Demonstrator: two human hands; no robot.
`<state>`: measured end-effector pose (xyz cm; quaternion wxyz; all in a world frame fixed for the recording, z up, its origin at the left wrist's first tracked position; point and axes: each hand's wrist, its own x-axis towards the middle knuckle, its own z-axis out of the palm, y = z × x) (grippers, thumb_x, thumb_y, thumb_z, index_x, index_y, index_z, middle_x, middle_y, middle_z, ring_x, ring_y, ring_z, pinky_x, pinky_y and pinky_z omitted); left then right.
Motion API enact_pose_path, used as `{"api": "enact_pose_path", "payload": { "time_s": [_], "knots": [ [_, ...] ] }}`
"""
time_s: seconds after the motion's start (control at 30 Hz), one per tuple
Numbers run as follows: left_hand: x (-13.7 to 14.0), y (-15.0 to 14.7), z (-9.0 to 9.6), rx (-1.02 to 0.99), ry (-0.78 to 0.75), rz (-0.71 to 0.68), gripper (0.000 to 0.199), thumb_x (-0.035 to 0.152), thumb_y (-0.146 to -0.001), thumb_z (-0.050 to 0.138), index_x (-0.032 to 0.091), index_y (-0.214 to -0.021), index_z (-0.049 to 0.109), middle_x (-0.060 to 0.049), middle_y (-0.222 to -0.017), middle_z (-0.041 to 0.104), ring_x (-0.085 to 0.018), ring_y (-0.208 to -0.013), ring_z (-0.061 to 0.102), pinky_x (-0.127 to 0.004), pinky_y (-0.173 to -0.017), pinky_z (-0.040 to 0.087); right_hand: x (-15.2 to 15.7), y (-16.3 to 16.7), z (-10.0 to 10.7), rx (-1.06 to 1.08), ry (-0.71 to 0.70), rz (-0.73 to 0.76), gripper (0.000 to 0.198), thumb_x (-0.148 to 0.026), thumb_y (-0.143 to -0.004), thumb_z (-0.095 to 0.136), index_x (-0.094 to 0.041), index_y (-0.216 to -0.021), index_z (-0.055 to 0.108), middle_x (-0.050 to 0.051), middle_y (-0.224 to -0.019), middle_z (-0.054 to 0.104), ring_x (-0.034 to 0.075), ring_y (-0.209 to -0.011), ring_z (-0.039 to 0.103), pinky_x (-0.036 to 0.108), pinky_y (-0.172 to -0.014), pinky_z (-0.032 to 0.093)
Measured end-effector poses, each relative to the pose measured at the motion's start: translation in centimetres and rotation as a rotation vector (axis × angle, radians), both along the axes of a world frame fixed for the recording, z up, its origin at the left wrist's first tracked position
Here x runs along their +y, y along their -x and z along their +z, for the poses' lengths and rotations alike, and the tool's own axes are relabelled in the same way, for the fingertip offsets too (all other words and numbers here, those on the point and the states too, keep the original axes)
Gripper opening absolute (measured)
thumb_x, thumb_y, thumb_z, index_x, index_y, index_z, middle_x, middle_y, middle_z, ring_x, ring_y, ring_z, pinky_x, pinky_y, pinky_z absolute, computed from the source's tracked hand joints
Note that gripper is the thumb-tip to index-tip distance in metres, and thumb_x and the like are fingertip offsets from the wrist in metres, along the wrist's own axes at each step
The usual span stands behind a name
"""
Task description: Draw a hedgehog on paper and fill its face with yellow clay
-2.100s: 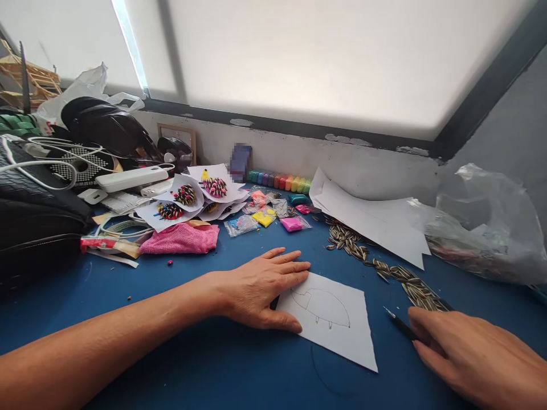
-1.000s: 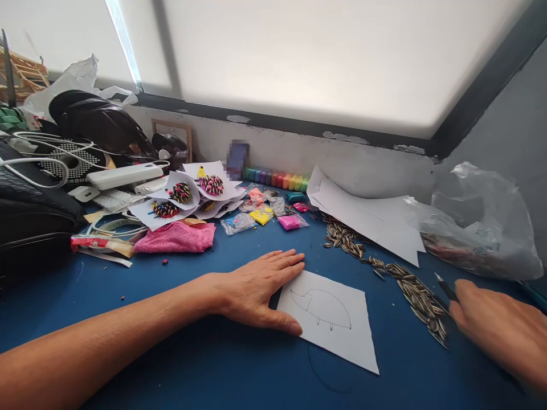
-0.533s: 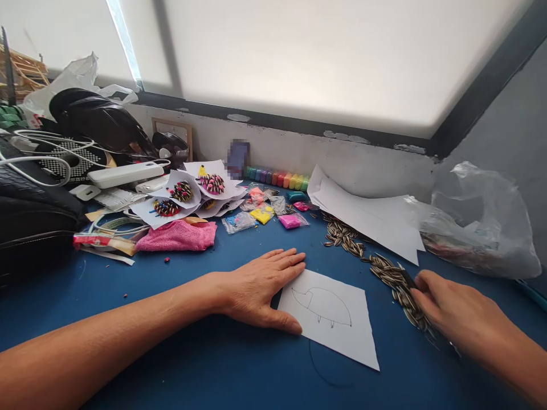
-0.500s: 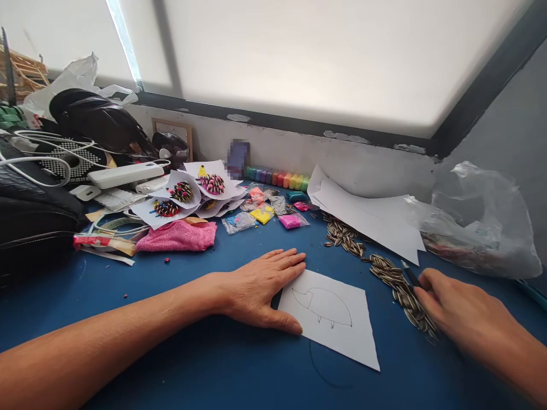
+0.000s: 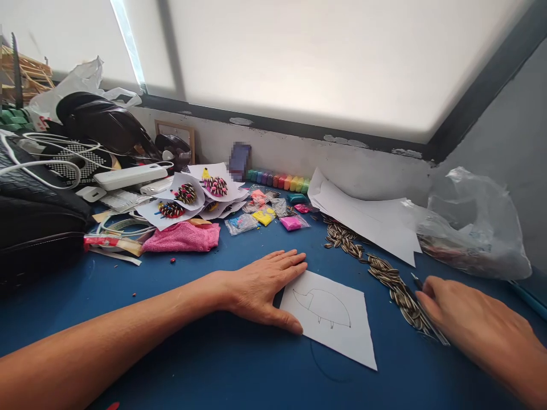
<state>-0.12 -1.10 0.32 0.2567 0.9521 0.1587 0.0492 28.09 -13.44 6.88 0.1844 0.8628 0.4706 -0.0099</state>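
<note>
My left hand [image 5: 260,287] lies flat on the blue table, fingers spread, pressing the left edge of a white paper [image 5: 337,336] that carries a pencil outline of a rounded animal [image 5: 322,306]. My right hand [image 5: 474,327] rests at the right over a row of striped sunflower seeds [image 5: 391,282]. A dark pen [image 5: 416,281] pokes out from under its fingertips; the grip itself is hidden.
Finished seed-and-clay craft papers [image 5: 188,193], clay packets [image 5: 265,215] and a pink cloth [image 5: 182,238] lie behind my left hand. White sheets [image 5: 367,219] and a clear plastic bag [image 5: 478,233] sit at the right. A black bag [image 5: 38,222] with cables fills the left.
My right hand has swept from beside the paper out to the right and back onto the seed row, the pen staying with it. My left hand and the paper have stayed put.
</note>
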Motion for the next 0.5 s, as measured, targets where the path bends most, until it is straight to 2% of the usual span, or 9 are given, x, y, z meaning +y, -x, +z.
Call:
{"api": "enact_pose_path", "payload": {
  "time_s": [0.1,0.23,0.33,0.5],
  "knots": [
    [0.1,0.2,0.3,0.016,0.038,0.03,0.101,0.072,-0.077,0.058,0.017,-0.154,0.024,-0.013,-0.16,0.012,-0.033,-0.149,0.01,-0.049,-0.121,0.014,-0.5,0.2,0.1,0.021,0.036,0.003,0.037,-0.024,-0.093,0.035,-0.024,-0.057,0.04,0.008,-0.068,0.063,0.023,-0.059,0.061,0.032,-0.053,0.037],
    [0.1,0.2,0.1,0.025,0.002,0.015,0.104,0.073,-0.075,0.06,0.014,-0.153,0.024,-0.014,-0.16,0.011,-0.032,-0.149,0.007,-0.048,-0.122,0.008,-0.4,0.0,-0.5,0.039,0.04,0.037,0.038,-0.019,-0.09,0.038,-0.024,-0.053,0.035,0.007,-0.064,0.063,0.022,-0.058,0.06,0.032,-0.054,0.036],
    [0.0,0.1,-0.1,0.029,-0.02,0.001,0.106,0.074,-0.075,0.059,0.012,-0.153,0.024,-0.015,-0.16,0.011,-0.03,-0.15,0.005,-0.046,-0.122,0.006,0.0,-0.2,-1.5,0.058,0.009,0.073,0.036,-0.021,-0.092,0.036,-0.024,-0.056,0.036,0.006,-0.062,0.061,0.021,-0.056,0.059,0.031,-0.052,0.035],
    [0.0,0.3,-0.1,-0.002,-0.016,-0.001,0.103,0.074,-0.076,0.058,0.016,-0.154,0.023,-0.013,-0.161,0.012,-0.031,-0.149,0.007,-0.046,-0.122,0.007,0.0,-0.9,-2.5,0.03,-0.12,0.145,0.034,-0.026,-0.089,0.043,-0.024,-0.055,0.041,0.002,-0.055,0.059,0.017,-0.048,0.057,0.027,-0.046,0.033]
  ]
}}
